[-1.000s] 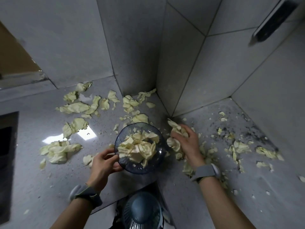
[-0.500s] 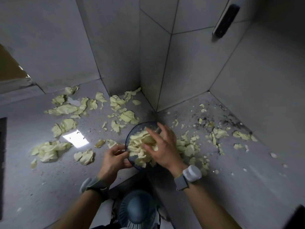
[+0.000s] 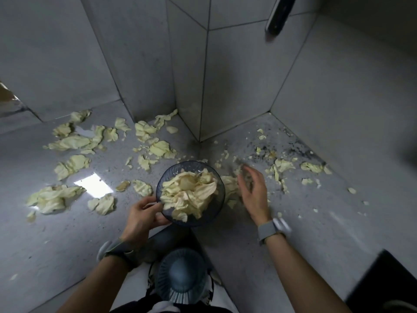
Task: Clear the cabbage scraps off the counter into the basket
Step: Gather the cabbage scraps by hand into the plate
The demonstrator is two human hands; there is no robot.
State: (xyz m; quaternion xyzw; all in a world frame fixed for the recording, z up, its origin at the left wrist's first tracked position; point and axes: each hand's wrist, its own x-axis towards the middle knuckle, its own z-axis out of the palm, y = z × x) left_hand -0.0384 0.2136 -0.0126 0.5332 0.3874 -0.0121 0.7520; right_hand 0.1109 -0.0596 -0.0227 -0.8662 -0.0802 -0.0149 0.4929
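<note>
A round dark blue basket (image 3: 220,195) sits at the inner corner of the grey counter, heaped with pale yellow cabbage scraps (image 3: 189,193). My left hand (image 3: 142,216) grips its near-left rim. My right hand (image 3: 253,190) hovers just right of the basket with fingers spread, blurred, over a small heap of scraps (image 3: 229,185). Many loose cabbage pieces (image 3: 72,142) lie over the left counter. Smaller bits (image 3: 282,166) are scattered on the right counter.
Grey tiled walls (image 3: 144,64) meet in a corner right behind the basket. A dark fitting (image 3: 278,15) hangs on the right wall. A blue ribbed object (image 3: 181,276) sits below the counter edge at my body. A dark shape (image 3: 383,281) is at the bottom right.
My right hand dropped a handful of scraps into the basket, then moved out to the right over the counter with fingers spread. My left hand kept hold of the rim.
</note>
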